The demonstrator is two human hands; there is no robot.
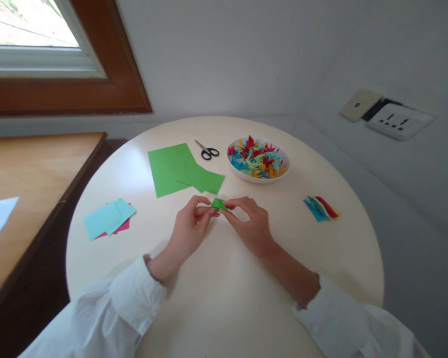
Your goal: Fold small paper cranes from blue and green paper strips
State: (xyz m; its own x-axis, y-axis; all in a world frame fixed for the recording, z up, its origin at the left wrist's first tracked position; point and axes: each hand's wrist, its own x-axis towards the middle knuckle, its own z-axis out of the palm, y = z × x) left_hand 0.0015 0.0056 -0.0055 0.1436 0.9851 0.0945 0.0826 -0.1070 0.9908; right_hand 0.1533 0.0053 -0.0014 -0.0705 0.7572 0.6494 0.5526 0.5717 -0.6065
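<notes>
Between my two hands is a small piece of folded green paper (218,204), pinched from both sides above the middle of the round table (209,308). The fingertips and thumb of my left hand (190,223) close on its left end. My right hand (252,223) grips its right end between thumb and forefinger. The fingers cover parts of the folds. Just beyond lie sheets of green paper (169,169), some overlapping. A pair of scissors (208,151) with black handles rests behind them.
A white bowl (259,180) full of colourful folded paper cranes stands at the back right. Paper strips (321,208) lie at the right. Light blue sheets (106,219) overlap red paper (122,226) at the left. A wooden table (41,169) adjoins; a wall socket (399,121) is right.
</notes>
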